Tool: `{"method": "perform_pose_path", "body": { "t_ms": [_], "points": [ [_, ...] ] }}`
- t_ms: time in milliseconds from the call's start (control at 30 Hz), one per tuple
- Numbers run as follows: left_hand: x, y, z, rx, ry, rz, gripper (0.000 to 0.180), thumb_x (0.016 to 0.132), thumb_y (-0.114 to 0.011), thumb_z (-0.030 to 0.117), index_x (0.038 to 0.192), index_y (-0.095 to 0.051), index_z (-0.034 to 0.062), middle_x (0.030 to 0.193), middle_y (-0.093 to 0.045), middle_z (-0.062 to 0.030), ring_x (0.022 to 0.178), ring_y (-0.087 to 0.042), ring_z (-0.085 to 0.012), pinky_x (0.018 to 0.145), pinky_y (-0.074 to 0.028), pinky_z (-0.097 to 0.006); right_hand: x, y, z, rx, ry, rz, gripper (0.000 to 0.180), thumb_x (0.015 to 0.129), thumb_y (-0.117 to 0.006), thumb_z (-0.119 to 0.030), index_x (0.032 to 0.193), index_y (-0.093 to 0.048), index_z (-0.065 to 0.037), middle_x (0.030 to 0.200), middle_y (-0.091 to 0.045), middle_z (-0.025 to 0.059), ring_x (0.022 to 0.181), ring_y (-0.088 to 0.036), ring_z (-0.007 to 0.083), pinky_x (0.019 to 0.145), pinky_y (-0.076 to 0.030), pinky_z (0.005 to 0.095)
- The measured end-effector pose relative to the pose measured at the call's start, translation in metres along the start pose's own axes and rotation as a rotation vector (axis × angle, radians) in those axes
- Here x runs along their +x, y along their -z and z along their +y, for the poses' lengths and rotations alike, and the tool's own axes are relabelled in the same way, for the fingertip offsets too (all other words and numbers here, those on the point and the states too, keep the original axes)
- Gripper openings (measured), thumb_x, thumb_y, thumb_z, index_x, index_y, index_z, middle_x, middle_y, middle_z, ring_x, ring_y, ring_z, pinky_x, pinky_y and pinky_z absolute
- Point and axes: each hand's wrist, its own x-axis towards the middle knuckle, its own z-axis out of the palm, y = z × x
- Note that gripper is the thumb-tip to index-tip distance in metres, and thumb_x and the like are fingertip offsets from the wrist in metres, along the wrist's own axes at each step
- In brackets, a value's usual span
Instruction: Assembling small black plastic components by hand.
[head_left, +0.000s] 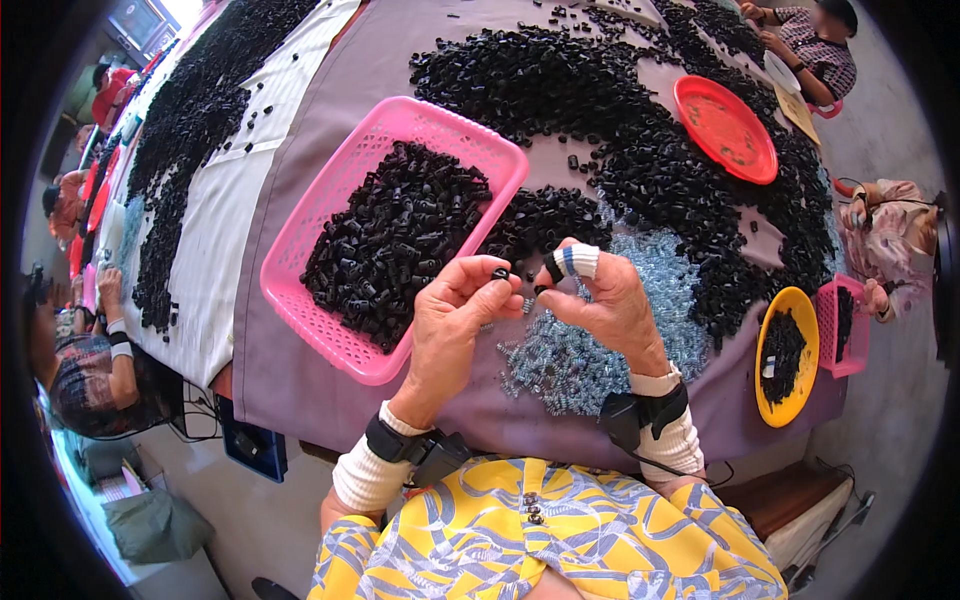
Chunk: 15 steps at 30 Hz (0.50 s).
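Note:
Over the near edge of the table, my left hand (455,320) pinches a small black plastic piece (500,273) between thumb and fingertips. Close to its right, my right hand (612,305) is closed in a pinch, with a small black piece (541,290) at the thumb tip; its exact shape is too small to make out. White and blue tape (576,262) wraps a finger of that hand. Beneath the right hand spreads a heap of small silvery-blue springs (650,330). A pink basket (283,285) full of black plastic pieces (390,235) stands just left of my left hand.
Loose black pieces (520,80) cover much of the purple cloth (310,150). A red tray (725,130) lies far right, a yellow tray (812,345) and a second pink basket (853,345) nearer right. Other people sit along both sides; a white-covered table (215,250) adjoins at left.

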Motion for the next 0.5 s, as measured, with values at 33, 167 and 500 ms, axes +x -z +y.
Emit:
{"method": "perform_pose_path", "body": {
  "t_ms": [33, 167, 500],
  "points": [
    [0.001, -0.002, -0.003, -0.035, 0.005, -0.037, 0.02, 0.089, -0.062, 0.006, 0.108, -0.059, 0.0002, 0.095, -0.066, -0.0073, 0.08, -0.064, -0.0117, 0.075, -0.053, -0.025, 0.002, 0.0, -0.002, 0.041, 0.041, 0.015, 0.014, 0.075, -0.07, -0.002, 0.087, -0.063, 0.001, 0.079, -0.062, 0.0081, 0.07, -0.066, 0.0176, 0.061, -0.052, 0.0279],
    [0.005, -0.009, -0.006, -0.084, 0.022, -0.084, 0.02, 0.089, -0.062, 0.005, 0.108, -0.058, -0.0006, 0.095, -0.066, -0.0078, 0.08, -0.065, -0.0126, 0.075, -0.054, -0.027, 0.004, 0.0, 0.002, -0.025, 0.11, 0.027, 0.016, 0.075, -0.072, -0.002, 0.088, -0.063, 0.0, 0.08, -0.06, 0.008, 0.07, -0.065, 0.0192, 0.059, -0.051, 0.0286],
    [0.007, -0.011, -0.007, -0.187, 0.011, -0.051, 0.018, 0.087, -0.063, 0.002, 0.105, -0.058, -0.0004, 0.093, -0.065, -0.0063, 0.078, -0.065, -0.0132, 0.074, -0.055, -0.028, 0.002, -0.005, 0.0, -0.249, 0.141, 0.133, 0.018, 0.074, -0.073, -0.009, 0.085, -0.061, -0.001, 0.076, -0.056, 0.0108, 0.071, -0.056, 0.0278, 0.062, -0.046, 0.0367]
  ]
}}
